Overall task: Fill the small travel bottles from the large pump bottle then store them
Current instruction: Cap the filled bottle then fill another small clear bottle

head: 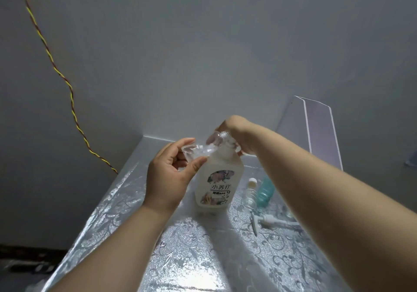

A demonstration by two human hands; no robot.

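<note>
The large white bottle [217,179] with a flower label stands upright on the silver table [203,258], its pump taken off. My left hand [169,176] grips the base of a small clear travel bottle [203,148], which is tilted with its open neck up against the large bottle's top. My right hand [239,133] is closed around the large bottle's neck, right beside the small bottle's mouth. The white pump head [268,220] lies on the table to the right. A small clear bottle with a white cap [250,193] and a teal bottle [266,190] lie beside it.
A clear acrylic holder [316,131] stands against the wall at the back right. A twisted yellow and red cable [67,86] hangs down the wall on the left to the table's edge. The table's left edge drops to a dark floor.
</note>
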